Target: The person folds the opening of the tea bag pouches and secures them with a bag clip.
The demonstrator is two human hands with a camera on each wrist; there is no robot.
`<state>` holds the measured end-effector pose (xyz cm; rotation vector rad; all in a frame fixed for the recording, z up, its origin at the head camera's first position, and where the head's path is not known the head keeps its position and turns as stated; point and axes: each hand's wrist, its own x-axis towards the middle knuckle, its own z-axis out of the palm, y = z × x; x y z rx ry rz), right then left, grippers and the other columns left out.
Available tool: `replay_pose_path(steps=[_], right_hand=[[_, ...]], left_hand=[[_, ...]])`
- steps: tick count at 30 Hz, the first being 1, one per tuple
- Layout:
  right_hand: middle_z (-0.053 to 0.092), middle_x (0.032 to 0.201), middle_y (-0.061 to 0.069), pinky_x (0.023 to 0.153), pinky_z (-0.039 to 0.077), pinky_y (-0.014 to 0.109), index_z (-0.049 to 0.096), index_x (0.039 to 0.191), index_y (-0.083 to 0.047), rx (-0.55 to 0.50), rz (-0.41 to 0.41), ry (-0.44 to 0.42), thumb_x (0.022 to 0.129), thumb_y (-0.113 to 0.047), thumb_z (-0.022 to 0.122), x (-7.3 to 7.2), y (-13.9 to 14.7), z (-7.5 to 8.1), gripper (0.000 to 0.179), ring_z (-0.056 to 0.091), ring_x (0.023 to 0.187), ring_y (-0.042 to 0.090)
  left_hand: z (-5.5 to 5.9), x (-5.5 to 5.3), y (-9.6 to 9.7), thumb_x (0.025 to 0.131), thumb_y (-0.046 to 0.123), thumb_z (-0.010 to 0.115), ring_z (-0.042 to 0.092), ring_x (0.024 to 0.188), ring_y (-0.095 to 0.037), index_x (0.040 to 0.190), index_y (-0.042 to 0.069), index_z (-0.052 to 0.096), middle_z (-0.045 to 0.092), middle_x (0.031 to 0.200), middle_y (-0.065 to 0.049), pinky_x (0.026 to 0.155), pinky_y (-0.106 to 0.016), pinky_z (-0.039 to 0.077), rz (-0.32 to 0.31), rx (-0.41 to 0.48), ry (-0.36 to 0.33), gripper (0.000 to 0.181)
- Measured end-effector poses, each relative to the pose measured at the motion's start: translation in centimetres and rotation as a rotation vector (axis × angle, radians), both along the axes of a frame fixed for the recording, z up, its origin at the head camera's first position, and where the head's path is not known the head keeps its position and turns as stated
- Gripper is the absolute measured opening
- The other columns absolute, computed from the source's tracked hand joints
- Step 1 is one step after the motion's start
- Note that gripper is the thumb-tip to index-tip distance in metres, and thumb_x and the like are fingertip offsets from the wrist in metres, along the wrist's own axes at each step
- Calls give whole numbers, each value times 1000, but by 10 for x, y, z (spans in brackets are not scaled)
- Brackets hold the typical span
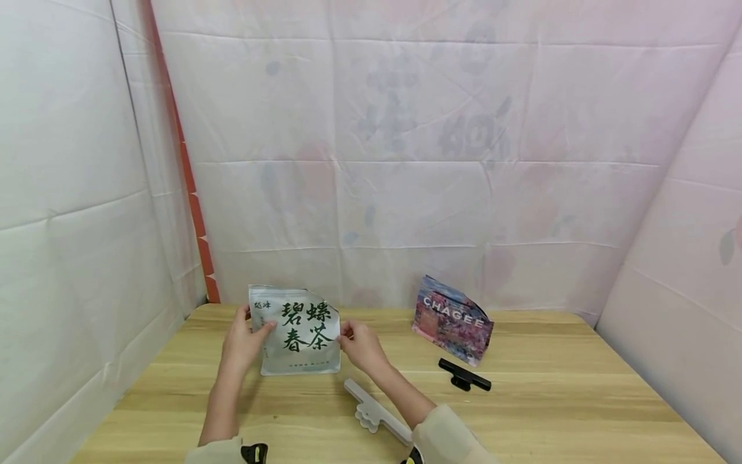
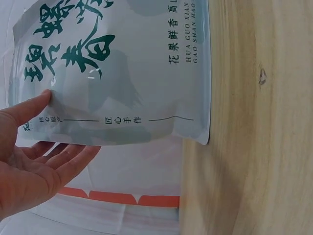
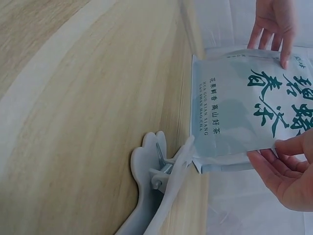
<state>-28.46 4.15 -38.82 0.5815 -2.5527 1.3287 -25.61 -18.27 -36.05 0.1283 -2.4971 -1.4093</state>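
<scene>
Tea bag (image 1: 297,338) edges sit between thumbs and fingers: the left hand (image 1: 239,345) grips the left side, thumb in front, fingers behind — the right hand (image 1: 363,346) pinches the right side. It looks light, soft and slick, so both side edges seem the best hold. It is roughly upright over the table's (image 1: 551,412) far left part, lettering facing near, top edge up; nearly square, no clear long axis. Whether its base touches, I cannot tell. Nearer lies a white clip (image 1: 375,408) — to the right, a black clip (image 1: 465,374) and purple bag (image 1: 451,322).
</scene>
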Motion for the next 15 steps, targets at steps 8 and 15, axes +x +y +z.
replay_pose_path(steps=[8, 15], right_hand=[[54, 68, 2, 51, 45, 21, 56, 81, 4, -23, 35, -26, 83, 3, 59, 4, 8, 1, 4, 53, 59, 8], [55, 70, 4, 51, 45, 20, 56, 82, 6, -49, 68, -45, 83, 5, 59, 6, 10, 2, 3, 54, 60, 10]], left_hand=[[2, 0, 2, 90, 19, 60, 39, 115, -49, 134, -10, 26, 31, 134, -33, 93, -55, 35, -28, -26, -24, 63], [3, 2, 2, 90, 20, 61, 39, 115, -48, 133, -9, 27, 32, 134, -33, 93, -55, 35, -34, -40, -24, 62]])
